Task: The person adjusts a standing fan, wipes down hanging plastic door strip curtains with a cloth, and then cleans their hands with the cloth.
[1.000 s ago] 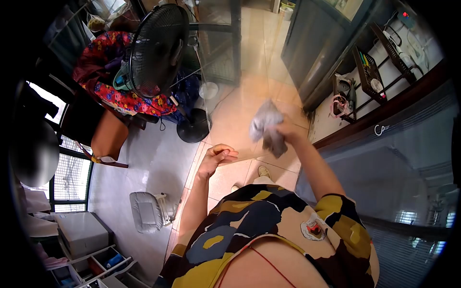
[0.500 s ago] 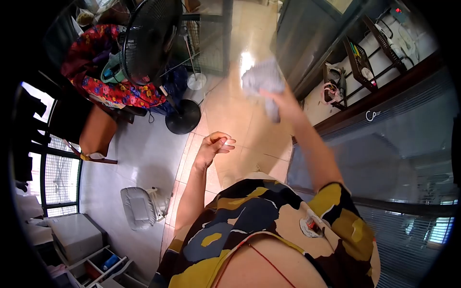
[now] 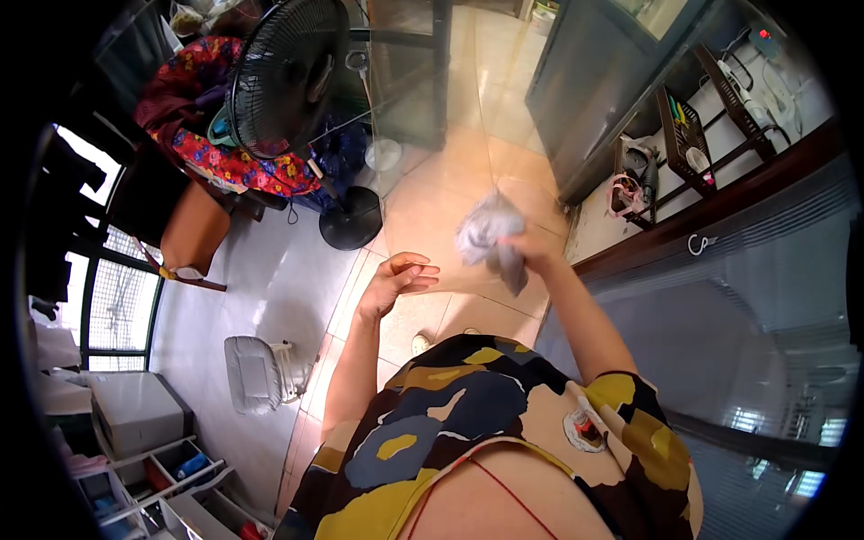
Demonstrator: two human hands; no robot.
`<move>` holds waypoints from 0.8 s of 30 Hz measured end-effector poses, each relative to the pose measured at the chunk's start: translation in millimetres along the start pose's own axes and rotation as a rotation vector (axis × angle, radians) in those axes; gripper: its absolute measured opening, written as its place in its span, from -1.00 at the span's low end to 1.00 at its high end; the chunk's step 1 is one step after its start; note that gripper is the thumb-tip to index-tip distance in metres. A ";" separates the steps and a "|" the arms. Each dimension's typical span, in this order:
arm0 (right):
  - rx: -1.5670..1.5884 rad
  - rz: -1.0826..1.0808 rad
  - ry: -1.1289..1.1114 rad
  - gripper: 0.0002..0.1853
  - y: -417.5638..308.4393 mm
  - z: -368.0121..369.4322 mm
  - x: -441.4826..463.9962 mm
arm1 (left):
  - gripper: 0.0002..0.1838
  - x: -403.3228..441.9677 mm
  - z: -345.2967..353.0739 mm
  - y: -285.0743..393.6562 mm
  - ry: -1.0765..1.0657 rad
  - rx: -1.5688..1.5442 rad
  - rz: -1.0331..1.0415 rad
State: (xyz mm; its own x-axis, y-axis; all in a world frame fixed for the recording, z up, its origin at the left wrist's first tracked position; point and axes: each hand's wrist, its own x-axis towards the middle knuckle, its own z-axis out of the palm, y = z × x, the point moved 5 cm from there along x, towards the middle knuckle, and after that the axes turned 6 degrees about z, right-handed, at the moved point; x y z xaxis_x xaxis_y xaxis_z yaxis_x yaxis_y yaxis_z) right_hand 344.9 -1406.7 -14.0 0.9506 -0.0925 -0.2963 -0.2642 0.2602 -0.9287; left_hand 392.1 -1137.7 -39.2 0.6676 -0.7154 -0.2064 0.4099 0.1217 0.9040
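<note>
In the middle of the head view, my left hand (image 3: pixel 397 282) is closed, its thumb and curled fingers at the lower part of a clear plastic sheet (image 3: pixel 423 135) that hangs in front of me. To its right and slightly higher, my right hand (image 3: pixel 533 251) grips a crumpled light grey cloth (image 3: pixel 490 230). The cloth lies bunched against the sheet, with one end hanging below the fingers. Both the cloth and my right fingers are a little blurred. The two hands are apart.
A black standing fan (image 3: pixel 286 81) is at the upper left, beside a floral cloth (image 3: pixel 243 166). A brown chair (image 3: pixel 194 230) and a grey padded seat (image 3: pixel 253 374) stand left. Wall racks (image 3: pixel 686 135) hang at the right, above a translucent curtain (image 3: pixel 720 324).
My right hand and the cloth went up half a second ago and are now back down, slightly left of where they began. My left hand has hardly moved. The view has shifted a little.
</note>
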 end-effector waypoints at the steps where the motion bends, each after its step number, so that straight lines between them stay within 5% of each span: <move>1: 0.028 -0.063 0.010 -0.68 -14.8 -8.1 10.4 | -0.81 -0.4 6.7 -3.9 0.010 -0.018 -0.001; 7: 0.479 -0.014 0.071 -0.37 -128.4 -43.3 59.4 | -0.86 6.6 38.7 -26.5 0.040 -0.036 0.024; 11: 0.418 -0.003 0.014 -0.40 -146.6 -44.1 57.0 | -0.86 5.1 63.5 -25.6 0.086 -0.019 0.032; 14: 0.252 -0.107 -0.050 -0.47 -118.9 -34.7 57.3 | -0.86 2.3 69.3 -24.8 0.127 0.026 -0.003; 21: 0.154 0.025 -0.120 -0.58 -25.1 -27.7 -14.3 | -0.76 -15.5 57.7 -41.1 0.104 -0.013 -0.026; 24: -0.119 0.140 -0.084 -0.55 24.4 -31.6 -40.6 | -0.75 -28.5 57.6 -57.2 0.031 0.012 -0.073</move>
State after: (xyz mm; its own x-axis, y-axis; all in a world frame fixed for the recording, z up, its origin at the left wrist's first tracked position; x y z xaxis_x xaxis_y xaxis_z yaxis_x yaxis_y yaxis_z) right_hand 294.7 -1426.9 -31.7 0.9121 0.0182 -0.4095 -0.4074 0.1487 -0.9010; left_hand 313.8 -1163.8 -63.5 0.6550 -0.7006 -0.2831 0.4507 0.0616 0.8905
